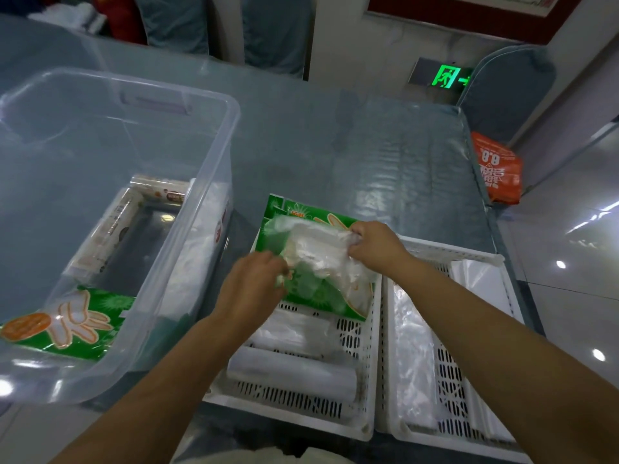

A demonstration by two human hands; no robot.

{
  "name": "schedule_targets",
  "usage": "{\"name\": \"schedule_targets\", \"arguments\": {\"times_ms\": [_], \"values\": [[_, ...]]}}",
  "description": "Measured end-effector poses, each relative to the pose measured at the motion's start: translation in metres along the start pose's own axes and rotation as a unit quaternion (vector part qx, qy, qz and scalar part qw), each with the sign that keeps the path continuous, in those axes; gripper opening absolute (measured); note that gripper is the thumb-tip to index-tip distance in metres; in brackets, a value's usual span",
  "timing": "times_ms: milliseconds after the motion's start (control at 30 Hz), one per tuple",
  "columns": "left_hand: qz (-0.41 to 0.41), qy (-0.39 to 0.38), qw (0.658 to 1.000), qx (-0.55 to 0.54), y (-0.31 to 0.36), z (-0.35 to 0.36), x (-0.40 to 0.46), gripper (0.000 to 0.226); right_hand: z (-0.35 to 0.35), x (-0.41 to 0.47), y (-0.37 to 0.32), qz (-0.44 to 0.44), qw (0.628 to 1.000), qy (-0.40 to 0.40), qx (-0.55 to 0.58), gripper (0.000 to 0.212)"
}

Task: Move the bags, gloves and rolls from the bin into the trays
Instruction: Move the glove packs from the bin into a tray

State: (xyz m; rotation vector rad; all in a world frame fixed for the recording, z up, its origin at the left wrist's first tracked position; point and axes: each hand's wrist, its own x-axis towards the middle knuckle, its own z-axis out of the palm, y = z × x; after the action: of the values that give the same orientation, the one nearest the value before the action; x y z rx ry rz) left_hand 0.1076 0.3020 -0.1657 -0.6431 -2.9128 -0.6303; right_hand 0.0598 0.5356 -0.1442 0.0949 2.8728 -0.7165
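Pinching a clear bag (318,252) over the green glove pack (311,262) in the left tray (365,380), the left hand (254,279) and right hand (375,246) would best lower it flat together.

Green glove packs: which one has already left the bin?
The green glove pack over the left white tray, under the clear plastic that both hands grip. The other pack lies in the clear bin.

Two trays (375,336), one bin (207,209), two glove packs (288,209).
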Motion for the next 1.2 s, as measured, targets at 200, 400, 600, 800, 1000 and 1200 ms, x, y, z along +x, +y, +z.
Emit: {"name": "schedule_targets", "arguments": {"times_ms": [200,400,600,800,1000,1200], "values": [[0.062,-0.261,0.953,0.141,-0.009,0.035,-0.013,0.045,0.016,0.004,0.005,-0.01,0.997,0.027,-0.074,0.029],[0.034,-0.247,0.958,0.139,-0.01,0.041,-0.016,0.028,0.021,-0.006,0.005,-0.112,0.954,0.164,-0.223,0.047],[0.04,-0.25,0.965,0.063,-0.004,0.025,-0.01,0.013,0.029,-0.02,0.011,-0.195,0.941,0.168,-0.22,0.022],[0.012,-0.128,0.992,-0.006,0.016,-0.007,0.036,0.005,0.016,-0.021,0.018,-0.124,0.975,0.162,-0.09,0.023],[-0.045,-0.067,0.995,-0.054,0.022,0.013,0.093,0.011,-0.001,-0.032,0.021,-0.125,0.949,0.29,-0.012,0.017],[-0.033,-0.07,0.996,0.039,0.017,0.044,0.105,0.059,0.023,-0.037,0.021,-0.167,0.963,0.117,-0.178,0.048]]}}
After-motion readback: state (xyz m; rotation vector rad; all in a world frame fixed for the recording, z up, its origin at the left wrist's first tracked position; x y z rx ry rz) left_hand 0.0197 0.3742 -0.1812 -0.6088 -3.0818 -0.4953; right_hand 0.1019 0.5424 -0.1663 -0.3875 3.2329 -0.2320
